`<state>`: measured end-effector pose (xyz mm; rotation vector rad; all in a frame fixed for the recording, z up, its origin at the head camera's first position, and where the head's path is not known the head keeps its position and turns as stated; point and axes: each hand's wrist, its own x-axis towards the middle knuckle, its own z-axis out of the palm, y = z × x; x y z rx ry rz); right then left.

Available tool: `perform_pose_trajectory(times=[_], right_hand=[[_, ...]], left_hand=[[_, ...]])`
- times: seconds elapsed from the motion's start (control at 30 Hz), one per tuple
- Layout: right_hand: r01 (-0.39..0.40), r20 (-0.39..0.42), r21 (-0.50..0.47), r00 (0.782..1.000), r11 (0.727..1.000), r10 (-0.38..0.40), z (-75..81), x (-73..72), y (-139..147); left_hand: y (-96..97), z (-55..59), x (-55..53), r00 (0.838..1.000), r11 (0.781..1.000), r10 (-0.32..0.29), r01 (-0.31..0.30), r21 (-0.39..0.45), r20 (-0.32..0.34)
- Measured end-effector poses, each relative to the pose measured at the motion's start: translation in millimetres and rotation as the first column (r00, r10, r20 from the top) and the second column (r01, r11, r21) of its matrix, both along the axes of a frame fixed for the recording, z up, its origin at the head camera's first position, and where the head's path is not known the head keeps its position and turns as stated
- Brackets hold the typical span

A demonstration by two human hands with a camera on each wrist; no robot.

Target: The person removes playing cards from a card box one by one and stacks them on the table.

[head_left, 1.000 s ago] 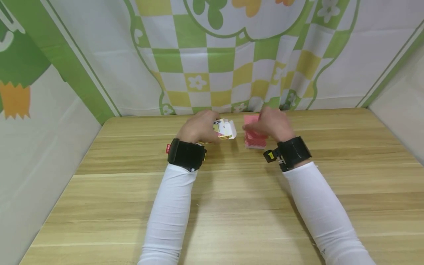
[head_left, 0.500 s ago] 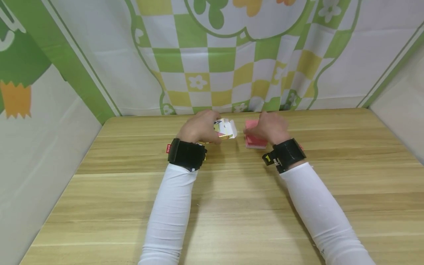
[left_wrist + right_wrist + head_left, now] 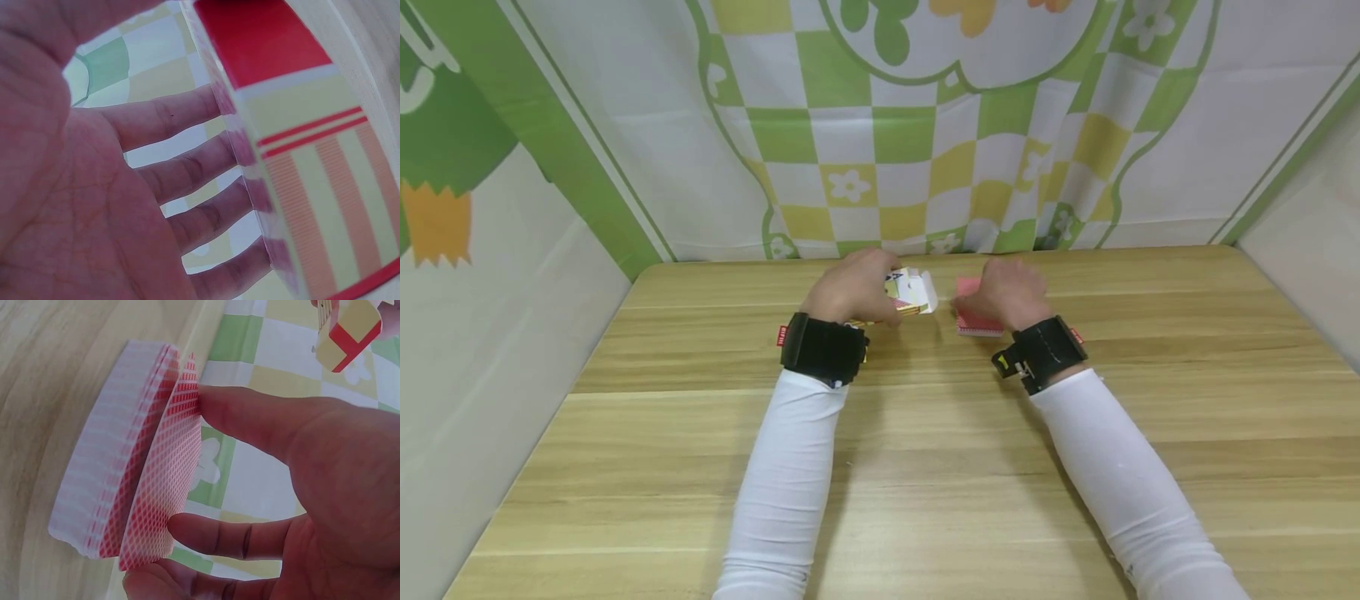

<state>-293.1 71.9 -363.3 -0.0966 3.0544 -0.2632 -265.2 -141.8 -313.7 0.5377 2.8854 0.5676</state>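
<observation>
In the head view my left hand (image 3: pixel 852 287) grips a card box (image 3: pixel 912 290) near the table's back edge, its open flap facing right. The left wrist view shows the box (image 3: pixel 300 119) with red, white and striped printing and my fingertips against its side. My right hand (image 3: pixel 1009 293) is over a deck of red-backed playing cards (image 3: pixel 979 327) to the right of the box. Seen from the right wrist, my thumb and fingertips pinch a playing card (image 3: pixel 165 469) at its edges. It lies slightly tilted and apart from the deck (image 3: pixel 103 450) beneath.
The wooden table (image 3: pixel 917 492) runs up to a green, yellow and white checked curtain (image 3: pixel 902 133) just behind both hands. Pale walls or cloth (image 3: pixel 490 333) close off the left and right sides.
My right hand has drawn slightly nearer and lower over the deck. The raised red card, which stood out behind the deck, now lines up almost over it. My left hand stays still.
</observation>
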Motion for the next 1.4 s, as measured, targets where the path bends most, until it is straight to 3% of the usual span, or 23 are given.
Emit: perform_pose_trajectory(times=[1.4], right_hand=[[0.004, 0.047, 0.002, 0.999, 1.0, -0.004, -5.0, -0.5, -2.3]], left_hand=[[1.3, -1.5, -1.5, 1.0, 1.0, -0.008, 0.008, -0.023, 0.008]])
